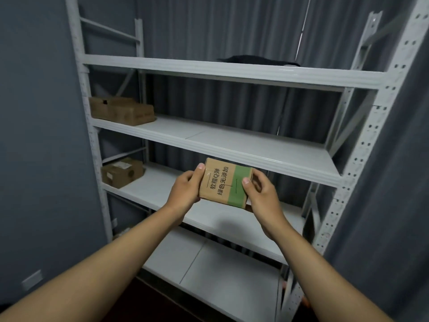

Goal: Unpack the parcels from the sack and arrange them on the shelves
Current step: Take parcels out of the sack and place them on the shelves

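Grey curtains and a blue-grey wall back a white metal shelving unit (pixel 232 70) with several tiers. Two brown cardboard parcels already sit at the left end: one wide box (pixel 120 110) on the second tier and a smaller box (pixel 121 172) on the tier below. Something dark and flat (pixel 257 60) lies on the top tier, too dim to identify. The sack is not in view.

Both hands are raised in front of the shelves, clamped on a small cardboard parcel (pixel 224 182) with a green band and printed characters. The left hand (pixel 185 190) grips its left edge with the thumb laid over the top face, and the right hand (pixel 261 194) grips the right edge the same way. The parcel is held in the air, tilted slightly, in front of the gap between the second and third tiers and touching neither.

This looks like the placing step: the parcel is out of the sack and being carried to a shelf. Next, the person likely needs to push it forward over a bare stretch of the third tier, level it, set it down flat and then release both grips. Lining it up beside the smaller box would keep the arrangement tidy.
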